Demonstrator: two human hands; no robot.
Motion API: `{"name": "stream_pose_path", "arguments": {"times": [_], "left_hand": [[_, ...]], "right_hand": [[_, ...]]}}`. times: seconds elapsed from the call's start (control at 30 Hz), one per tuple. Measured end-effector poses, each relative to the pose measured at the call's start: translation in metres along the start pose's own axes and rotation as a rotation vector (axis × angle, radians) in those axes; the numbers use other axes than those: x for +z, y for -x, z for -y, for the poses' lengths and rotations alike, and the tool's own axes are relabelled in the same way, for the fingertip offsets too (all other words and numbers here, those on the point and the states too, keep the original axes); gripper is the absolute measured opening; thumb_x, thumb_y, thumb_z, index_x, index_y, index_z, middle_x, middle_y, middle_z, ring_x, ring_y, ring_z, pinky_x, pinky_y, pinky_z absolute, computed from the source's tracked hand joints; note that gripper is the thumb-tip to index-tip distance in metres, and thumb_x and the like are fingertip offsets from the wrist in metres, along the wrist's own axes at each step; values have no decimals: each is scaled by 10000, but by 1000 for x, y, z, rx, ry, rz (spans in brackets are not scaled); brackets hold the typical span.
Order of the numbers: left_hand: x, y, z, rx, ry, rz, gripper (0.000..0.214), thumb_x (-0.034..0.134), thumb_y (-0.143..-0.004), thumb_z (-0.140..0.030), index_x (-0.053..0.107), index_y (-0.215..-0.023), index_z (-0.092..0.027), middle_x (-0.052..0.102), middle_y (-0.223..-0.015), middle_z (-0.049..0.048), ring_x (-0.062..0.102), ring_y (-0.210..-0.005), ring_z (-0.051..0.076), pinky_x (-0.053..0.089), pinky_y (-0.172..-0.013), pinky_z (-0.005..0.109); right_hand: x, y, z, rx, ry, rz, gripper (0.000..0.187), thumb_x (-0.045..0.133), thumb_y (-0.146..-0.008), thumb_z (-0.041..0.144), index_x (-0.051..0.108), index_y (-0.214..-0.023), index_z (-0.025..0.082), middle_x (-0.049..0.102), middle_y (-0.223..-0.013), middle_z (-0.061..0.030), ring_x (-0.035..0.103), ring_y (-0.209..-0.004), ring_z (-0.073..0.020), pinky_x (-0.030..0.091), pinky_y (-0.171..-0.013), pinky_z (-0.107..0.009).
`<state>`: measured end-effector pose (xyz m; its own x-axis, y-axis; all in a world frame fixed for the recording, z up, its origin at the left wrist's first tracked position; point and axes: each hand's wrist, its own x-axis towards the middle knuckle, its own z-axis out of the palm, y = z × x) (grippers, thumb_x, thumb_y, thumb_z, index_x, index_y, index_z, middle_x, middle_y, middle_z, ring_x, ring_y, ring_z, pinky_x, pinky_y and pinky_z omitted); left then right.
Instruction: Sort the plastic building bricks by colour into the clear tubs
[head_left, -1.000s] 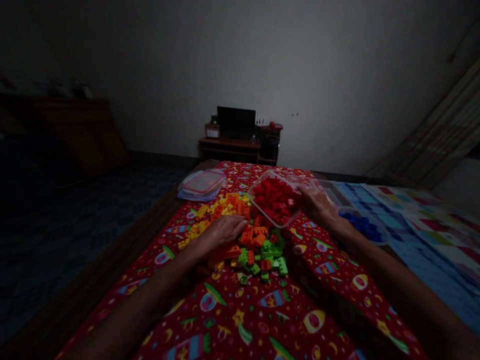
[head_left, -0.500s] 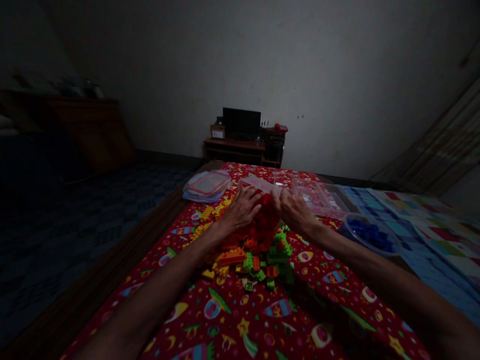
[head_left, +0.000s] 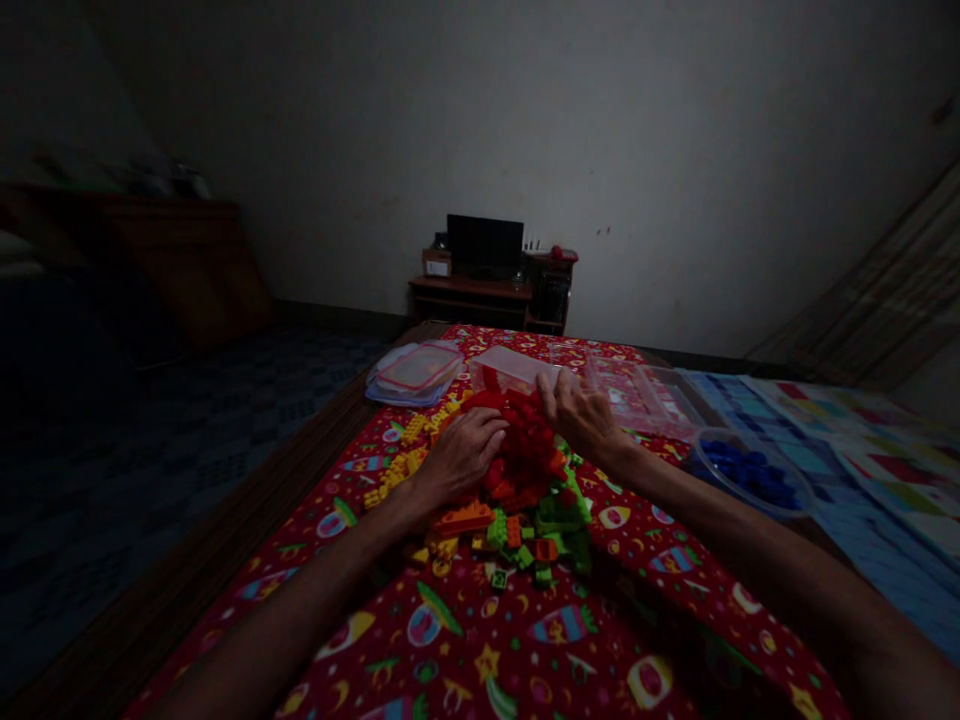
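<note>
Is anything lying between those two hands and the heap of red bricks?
Nothing visible does. The left hand and the right hand both rest directly against the red bricks, one on either side of the heap.

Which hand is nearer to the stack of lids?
Left. The left hand rests on the blocks near the lids; the right hand is right of the red pile.

Light: dim, your view brightest on the bricks (head_left: 525, 520) mid-frame | Shadows: corners near black | Edges: wide-angle stretch, soft grainy detail
</note>
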<state>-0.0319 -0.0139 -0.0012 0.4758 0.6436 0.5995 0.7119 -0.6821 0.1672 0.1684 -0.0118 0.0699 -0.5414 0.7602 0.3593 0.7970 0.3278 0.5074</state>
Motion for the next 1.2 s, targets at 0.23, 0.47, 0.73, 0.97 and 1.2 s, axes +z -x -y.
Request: {"name": "stream_pose_path", "arguments": {"times": [0.23,0.47,0.73,0.97,1.2], "left_hand": [[-11,-36,12,8,-85,-129,286,364,-937,-249,592,-1092,-172,593,-1108,83,503,-1086,212,399,-984,392],[20,-48,13,-76,-57,210,354,297,-971,-312,522,-1237,-245,566,-1297,30,490,-1195,187,321,-1056,407],[12,-21,-3,-6,-152,227,363,286,-978,-310,570,-1154,-169,624,-1177,77,564,-1078,193,412,-967,359],[1,-30,7,47,-179,82,364,270,-974,-255,560,-1180,-176,583,-1215,95,475,-1187,209,358,-1032,407],[18,-56,8,-28,-190,161,322,299,-967,-250,574,-1116,-173,613,-1139,84,527,-1062,191,397,-961,358]], "right_hand": [[-2,2,3,-73,17,-69,493,262,-903,48,420,-1370,60,546,-1224,-319,654,-858,-262,494,-603,-325],[4,-1,2,-66,3,-103,503,266,-903,55,416,-1383,74,501,-1289,-310,635,-959,-281,504,-683,-354],[12,-13,-4,-9,60,-49,502,246,-906,58,402,-1383,60,506,-1265,-333,652,-802,-234,466,-579,-286],[13,-3,-8,-59,89,-147,491,283,-907,64,428,-1375,98,522,-1279,-291,644,-833,-234,452,-604,-289],[12,-4,-9,-143,148,-277,481,315,-904,67,457,-1361,123,544,-1278,-252,649,-861,-215,441,-642,-275]]}}
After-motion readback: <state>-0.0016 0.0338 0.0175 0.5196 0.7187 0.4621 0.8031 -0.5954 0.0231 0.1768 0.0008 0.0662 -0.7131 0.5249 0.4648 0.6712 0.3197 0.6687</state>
